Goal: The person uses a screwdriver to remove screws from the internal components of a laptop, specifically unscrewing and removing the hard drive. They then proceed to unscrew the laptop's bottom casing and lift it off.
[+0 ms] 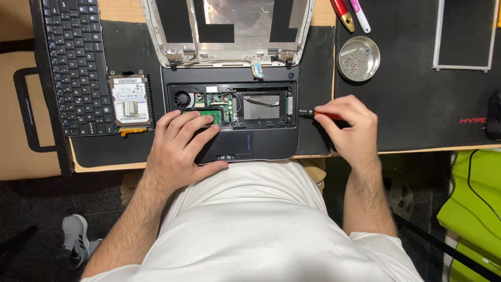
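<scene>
Plainly, the left hand (pixel 180 143) lies flat, fingers spread, on the opened laptop base (pixel 232 117) — holding nothing. The right hand (pixel 349 128) is closed on a screwdriver (pixel 313 113), its axis level, tip pointing left at the base's right edge.

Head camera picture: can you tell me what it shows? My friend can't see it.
A person's left hand rests on an opened laptop with its insides showing, while the right hand holds a small screwdriver beside it. Nearby lie a removed keyboard, a hard drive and a dish of screws.
</scene>
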